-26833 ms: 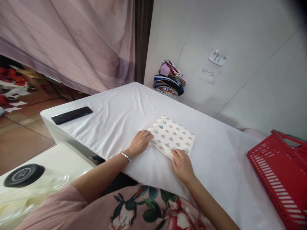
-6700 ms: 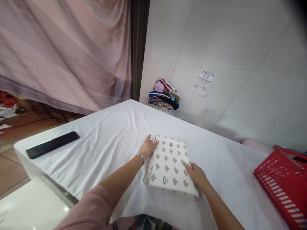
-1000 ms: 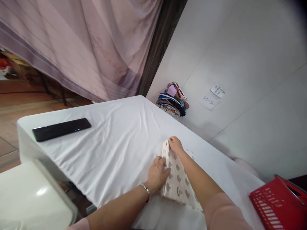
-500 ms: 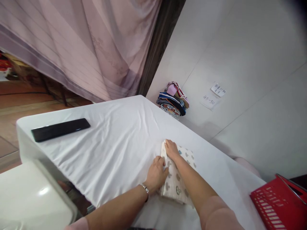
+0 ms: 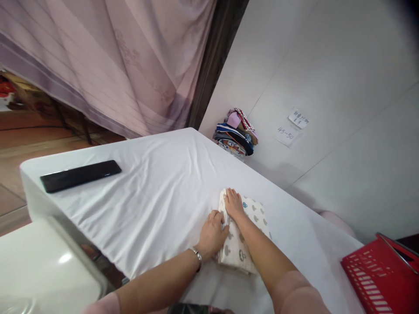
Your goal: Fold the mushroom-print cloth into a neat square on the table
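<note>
A cream folded cloth with grey mushroom-like prints and a small blue one lies on a white-covered table. My left hand, with a silver bracelet at its wrist, is at the cloth's left edge. Its fingers curl along the fold and the thumb lies over the top, so the edge is pinched. My right hand rests flat on the far left part of the cloth, fingertips at the far edge. The right forearm covers part of the cloth.
A black phone-like slab lies at the table's left end. Folded clothes are stacked by the wall at the far corner. A red basket stands at the right, a white glossy surface at lower left. Pink curtain hangs behind.
Both hands stay on the cloth in nearly the same places. The view has shifted slightly, and a dark patterned patch shows more at the bottom edge.
</note>
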The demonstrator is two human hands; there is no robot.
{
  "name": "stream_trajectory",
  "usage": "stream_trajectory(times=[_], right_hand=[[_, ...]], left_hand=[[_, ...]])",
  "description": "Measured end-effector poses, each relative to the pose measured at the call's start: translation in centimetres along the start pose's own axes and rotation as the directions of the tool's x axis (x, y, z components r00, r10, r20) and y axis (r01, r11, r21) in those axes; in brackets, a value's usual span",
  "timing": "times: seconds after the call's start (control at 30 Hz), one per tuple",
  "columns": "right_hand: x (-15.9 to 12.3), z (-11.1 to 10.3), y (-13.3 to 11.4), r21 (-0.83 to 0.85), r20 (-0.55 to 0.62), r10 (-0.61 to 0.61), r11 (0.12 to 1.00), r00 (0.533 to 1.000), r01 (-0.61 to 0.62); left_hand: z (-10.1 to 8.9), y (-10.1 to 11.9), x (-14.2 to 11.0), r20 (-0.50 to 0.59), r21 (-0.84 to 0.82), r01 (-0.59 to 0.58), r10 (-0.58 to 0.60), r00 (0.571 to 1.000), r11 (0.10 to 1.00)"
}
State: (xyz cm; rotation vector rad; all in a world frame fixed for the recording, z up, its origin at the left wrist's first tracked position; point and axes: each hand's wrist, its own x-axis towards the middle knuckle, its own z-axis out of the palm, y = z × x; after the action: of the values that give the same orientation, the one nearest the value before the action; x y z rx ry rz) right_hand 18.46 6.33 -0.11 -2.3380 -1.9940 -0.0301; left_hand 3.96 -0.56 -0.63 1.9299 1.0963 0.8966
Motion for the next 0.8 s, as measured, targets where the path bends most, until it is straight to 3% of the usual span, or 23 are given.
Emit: stream_trajectory(times=[0.23, 0.5, 0.67, 0.8], right_hand=[[-1.3, -1.1, 0.8, 0.096, -0.012, 0.017, 0.995, 1.0, -0.016], [-4.4, 0.6, 0.2, 0.05, -0.026, -0.052, 0.997, 0.998, 0.053], [-4.0, -0.8, -0.2, 0.116, 0.007, -0.031, 0.993, 1.0, 0.03], [-6.2, -2.0, -0.1, 0.244, 0.054, -0.044, 0.969, 0.998, 0.03]], left_hand=[[-0.1, -0.2, -0.1, -0.013, -0.036, -0.019, 0.019, 1.0, 0.999], [0.1, -0.2, 0.0, -0.007, -0.043, 0.027, -0.027, 1.0, 0.999], [-0.1, -0.3, 0.0, -0.006, -0.072, 0.05, -0.05, 0.999, 0.996], [-0.3, -0.3, -0.3, -0.024, -0.091, 0.072, -0.074, 0.997, 0.993]])
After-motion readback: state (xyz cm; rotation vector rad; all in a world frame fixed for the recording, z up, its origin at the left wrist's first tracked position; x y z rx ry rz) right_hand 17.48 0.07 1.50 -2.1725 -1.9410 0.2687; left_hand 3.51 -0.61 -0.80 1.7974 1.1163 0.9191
